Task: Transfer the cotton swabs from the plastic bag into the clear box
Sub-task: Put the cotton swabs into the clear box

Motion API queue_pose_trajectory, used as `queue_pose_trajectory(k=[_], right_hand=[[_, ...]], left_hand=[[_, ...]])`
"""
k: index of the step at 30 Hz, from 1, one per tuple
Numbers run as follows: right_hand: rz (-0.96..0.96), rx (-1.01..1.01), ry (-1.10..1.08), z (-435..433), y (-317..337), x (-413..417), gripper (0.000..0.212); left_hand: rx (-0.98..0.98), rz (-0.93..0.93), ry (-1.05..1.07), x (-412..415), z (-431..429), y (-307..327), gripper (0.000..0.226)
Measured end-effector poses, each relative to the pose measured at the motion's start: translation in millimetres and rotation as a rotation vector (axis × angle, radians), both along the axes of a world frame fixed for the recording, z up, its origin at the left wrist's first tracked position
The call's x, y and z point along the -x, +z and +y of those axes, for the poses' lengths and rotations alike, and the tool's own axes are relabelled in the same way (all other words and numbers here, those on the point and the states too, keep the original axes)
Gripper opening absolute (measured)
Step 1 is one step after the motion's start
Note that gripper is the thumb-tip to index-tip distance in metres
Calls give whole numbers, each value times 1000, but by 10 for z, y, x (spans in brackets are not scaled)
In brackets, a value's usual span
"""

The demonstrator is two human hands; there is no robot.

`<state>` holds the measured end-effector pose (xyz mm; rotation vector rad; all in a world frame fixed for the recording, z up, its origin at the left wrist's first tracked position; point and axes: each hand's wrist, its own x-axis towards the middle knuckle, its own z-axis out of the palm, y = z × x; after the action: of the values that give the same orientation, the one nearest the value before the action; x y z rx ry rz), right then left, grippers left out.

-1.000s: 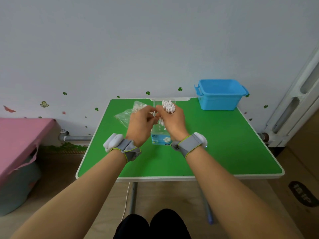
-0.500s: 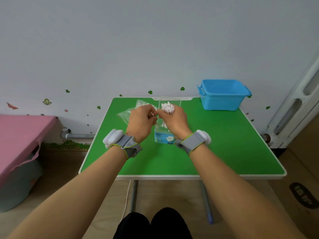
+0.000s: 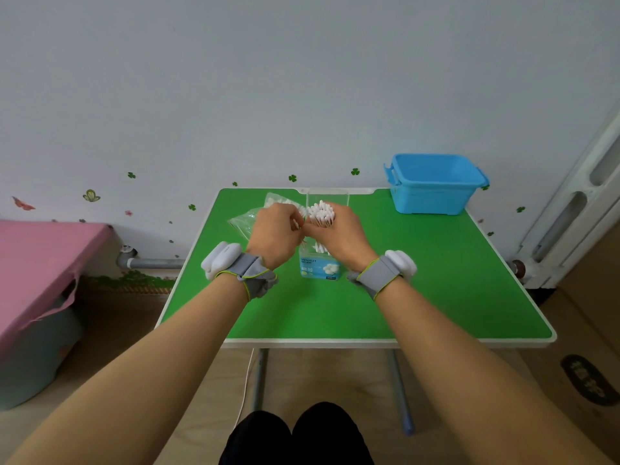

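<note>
A clear box with a blue label stands near the middle of the green table, its lid raised behind. My right hand grips an upright bundle of cotton swabs just above the box. My left hand meets it fingertip to fingertip and pinches a few swabs. The crumpled plastic bag lies behind my left hand, with some swabs still inside. More swabs show inside the box under my hands.
A blue plastic tub sits at the table's far right corner. A pink-covered surface stands to the left, a white radiator to the right, and a cardboard box on the floor at right.
Both hands stay together over the box. The left fingers have closed in on the right hand's bundle. The view has shifted slightly.
</note>
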<state>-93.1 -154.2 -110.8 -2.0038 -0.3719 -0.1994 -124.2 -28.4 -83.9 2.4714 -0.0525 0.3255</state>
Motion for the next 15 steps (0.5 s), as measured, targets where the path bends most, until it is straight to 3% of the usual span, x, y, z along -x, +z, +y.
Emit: queue_pose_trajectory(k=[15], right_hand=[[-13, -97, -20, 35, -18, 16, 30]], left_hand=[[-26, 34, 25, 23, -49, 43, 17]])
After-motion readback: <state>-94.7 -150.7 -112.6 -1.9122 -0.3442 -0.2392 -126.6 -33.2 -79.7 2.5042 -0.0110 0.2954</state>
